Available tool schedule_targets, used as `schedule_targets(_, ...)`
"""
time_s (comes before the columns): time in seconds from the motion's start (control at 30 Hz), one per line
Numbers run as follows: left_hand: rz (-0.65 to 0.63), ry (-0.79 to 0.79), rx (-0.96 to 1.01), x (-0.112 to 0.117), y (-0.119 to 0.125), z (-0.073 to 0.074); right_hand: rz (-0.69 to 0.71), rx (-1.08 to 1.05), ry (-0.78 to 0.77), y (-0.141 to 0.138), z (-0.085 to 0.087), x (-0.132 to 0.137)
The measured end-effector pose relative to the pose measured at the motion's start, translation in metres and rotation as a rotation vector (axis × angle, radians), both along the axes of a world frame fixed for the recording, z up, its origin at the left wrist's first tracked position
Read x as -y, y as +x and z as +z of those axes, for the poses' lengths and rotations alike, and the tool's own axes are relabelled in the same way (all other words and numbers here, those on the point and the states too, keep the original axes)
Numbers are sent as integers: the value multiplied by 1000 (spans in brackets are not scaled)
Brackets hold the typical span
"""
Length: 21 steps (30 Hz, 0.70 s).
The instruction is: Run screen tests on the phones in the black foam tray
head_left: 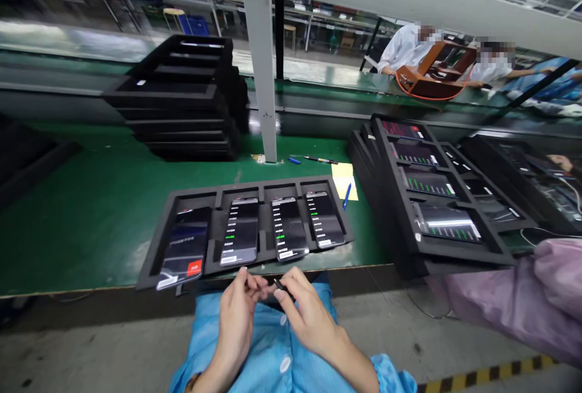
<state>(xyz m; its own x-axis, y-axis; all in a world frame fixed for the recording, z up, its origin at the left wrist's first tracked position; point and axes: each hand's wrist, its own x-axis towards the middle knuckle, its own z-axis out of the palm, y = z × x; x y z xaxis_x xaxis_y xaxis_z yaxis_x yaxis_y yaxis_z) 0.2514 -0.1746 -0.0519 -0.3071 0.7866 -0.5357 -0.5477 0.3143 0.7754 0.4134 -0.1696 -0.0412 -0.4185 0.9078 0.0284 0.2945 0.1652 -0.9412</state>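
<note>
My left hand [239, 314] and my right hand [304, 308] meet above my lap in the head view, just below the table's front edge. Their fingertips pinch a small dark object [278, 285] between them; I cannot make out what it is. Right in front of them a black foam tray [213, 194] lies on the green table and holds several phones with lit screens, among them one [239, 230] showing a list with a green line and one at the left [185, 248] with a red patch.
A tilted black tray [457, 253] with more lit phones stands at the right, beside a co-worker's pink sleeve [522, 302]. Stacked black trays [182, 102] sit at the back left. A grey post [264, 59], yellow notes [343, 178] and pens lie behind the tray.
</note>
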Motion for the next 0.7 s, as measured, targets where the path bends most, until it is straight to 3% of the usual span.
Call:
schedule_targets(0.17, -525, 135, -33, 10, 2, 26, -46, -144, -99, -1, 2, 1)
schedule_targets(0.27, -690, 161, -155, 2, 7, 48, -137, -178, -168, 2, 11, 4)
schedule_targets(0.4, -702, 301, -307, -16, 7, 72, -208, -234, -298, 23, 43, 7)
schedule_targets(0.53, -737, 477, -446, -26, -20, 90, -411, -138, -327, 71, 82, -8)
schedule_targets(0.6, -698, 523, -558, -28, -43, 94, -576, -84, -234, 101, 93, -33)
schedule_targets(0.7, -531, 528, -688, -32, -83, 96, -564, 307, 101, 140, 91, -95)
